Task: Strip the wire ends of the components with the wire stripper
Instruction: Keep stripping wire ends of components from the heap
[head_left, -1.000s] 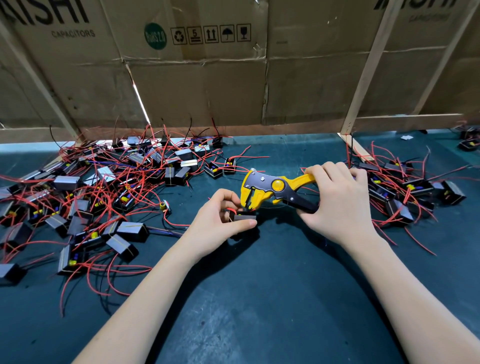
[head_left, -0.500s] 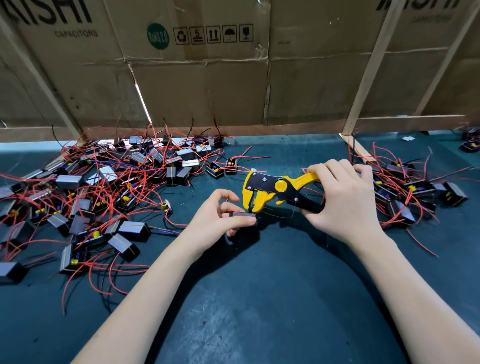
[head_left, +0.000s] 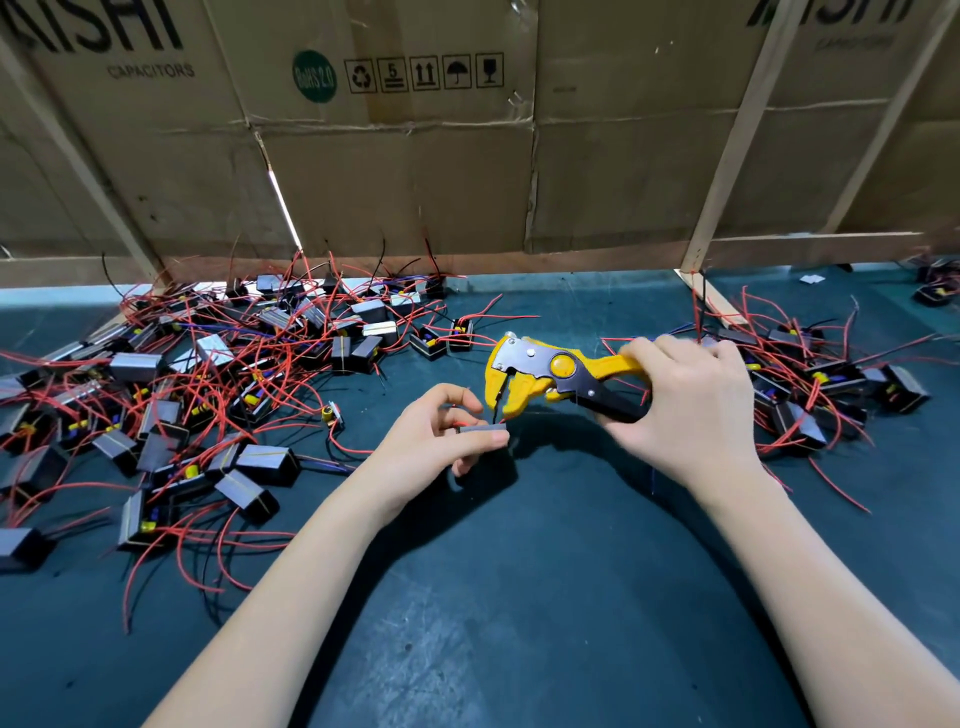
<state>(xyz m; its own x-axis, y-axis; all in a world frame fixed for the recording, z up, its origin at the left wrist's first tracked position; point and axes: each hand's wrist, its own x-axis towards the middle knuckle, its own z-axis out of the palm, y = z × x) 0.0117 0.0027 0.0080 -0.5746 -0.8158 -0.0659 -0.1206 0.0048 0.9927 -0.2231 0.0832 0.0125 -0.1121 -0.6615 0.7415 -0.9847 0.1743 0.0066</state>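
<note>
Now left hand (head_left: 421, 447) pinches component (head_left: 483, 429) under wire stripper (head_left: 540, 376), right hand (head_left: 691, 410) gripping.

Yellow tool, red wires

The wire stripper (head_left: 545, 376) is yellow, black and silver. The little boxes (head_left: 260, 462) are black and grey with red wires (head_left: 218, 551). The table (head_left: 519, 623) is dark blue-green. The cardboard (head_left: 415, 171) is brown.

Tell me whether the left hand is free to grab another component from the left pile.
Probably not yet: the left hand already pinches a component at the wire stripper. The left pile itself lies unobstructed.
</note>
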